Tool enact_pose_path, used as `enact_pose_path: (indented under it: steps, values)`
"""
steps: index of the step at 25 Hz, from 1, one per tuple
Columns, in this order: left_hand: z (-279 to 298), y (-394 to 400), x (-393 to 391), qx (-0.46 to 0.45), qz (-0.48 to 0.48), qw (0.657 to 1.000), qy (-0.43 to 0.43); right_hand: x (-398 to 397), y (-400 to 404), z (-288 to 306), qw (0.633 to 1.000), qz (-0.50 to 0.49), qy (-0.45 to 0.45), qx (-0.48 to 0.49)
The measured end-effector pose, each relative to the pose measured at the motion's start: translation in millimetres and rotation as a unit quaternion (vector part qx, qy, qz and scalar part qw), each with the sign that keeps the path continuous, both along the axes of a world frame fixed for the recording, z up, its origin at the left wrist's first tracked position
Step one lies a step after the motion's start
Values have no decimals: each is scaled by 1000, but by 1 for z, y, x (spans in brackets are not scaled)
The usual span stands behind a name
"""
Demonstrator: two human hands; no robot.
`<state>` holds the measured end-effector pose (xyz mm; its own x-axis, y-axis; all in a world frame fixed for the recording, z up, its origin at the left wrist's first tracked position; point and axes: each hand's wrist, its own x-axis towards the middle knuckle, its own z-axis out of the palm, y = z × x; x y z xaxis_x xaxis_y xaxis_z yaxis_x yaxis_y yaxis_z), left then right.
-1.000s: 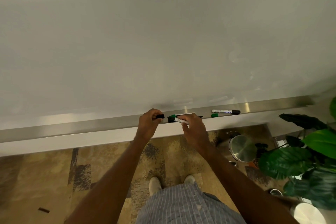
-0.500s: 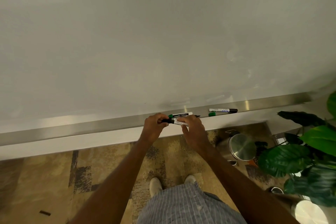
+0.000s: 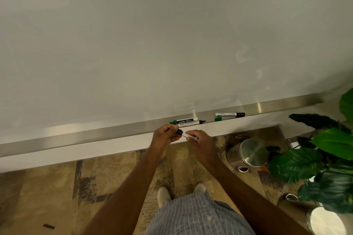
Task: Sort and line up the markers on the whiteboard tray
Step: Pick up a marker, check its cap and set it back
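Just below the tray (image 3: pixel 114 135), both hands (image 3: pixel 183 136) gripping one black-capped marker (image 3: pixel 188 135) between them.

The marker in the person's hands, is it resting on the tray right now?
No, the marker is held between the left hand and right hand, in front of and below the tray.

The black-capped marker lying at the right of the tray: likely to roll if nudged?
Probably: the black-capped marker looks round and lies lengthwise on the tray. The ledge seems narrow, so it might roll off. It looks stiff and likely light.
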<state>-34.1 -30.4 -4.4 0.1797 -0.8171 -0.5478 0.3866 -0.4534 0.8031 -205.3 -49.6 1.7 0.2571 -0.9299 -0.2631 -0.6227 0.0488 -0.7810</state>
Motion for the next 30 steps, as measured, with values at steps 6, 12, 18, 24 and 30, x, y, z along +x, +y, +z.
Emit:
enact_pose_path:
  steps: [6, 12, 18, 24, 30]
  values:
    - [-1, -2, -10, 10, -22, 999, -41, -17, -9, 2, 994, -12, -49, 95]
    - [-11, 0, -29, 39, 13, 998, -46, -25, -3, -6, 1000, -4, 10, 15]
    - [-14, -12, -37, 39, -47, 980, -189, -43, -28, -17, 996, 72, 12, 56]
    - [-19, -25, -28, -17, -101, 833, -544, -82, -111, -9, 977, -18, 167, -130]
    - [-29, -28, -25, 22, -139, 793, -593, -111, -150, -22, 958, -26, 242, -150]
